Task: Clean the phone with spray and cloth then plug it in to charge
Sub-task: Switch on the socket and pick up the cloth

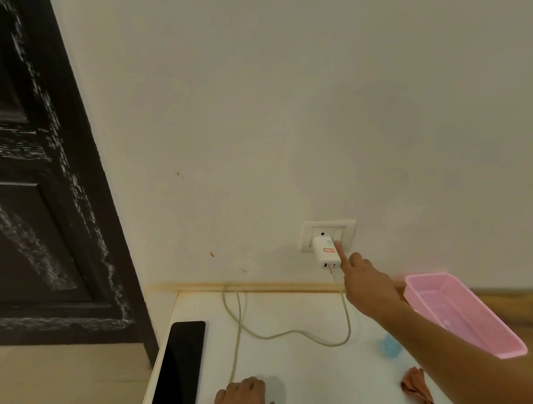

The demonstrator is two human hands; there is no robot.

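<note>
Just left of the resting, loosely curled left hand (243, 397) lies the phone (178, 366), flat, glassy, likely slippery and best gripped by its long edges; the right hand (367, 284) points one finger at the wall switch (338, 235) beside the charger (326, 253).

The charger (326, 252) carries a red-bordered label, its print too small to read.

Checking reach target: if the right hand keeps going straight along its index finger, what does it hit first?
Most likely the switch on the wall socket plate, just right of the white charger. The right hand has its fingertip at or nearly on it; actual contact is unclear from this view.
</note>
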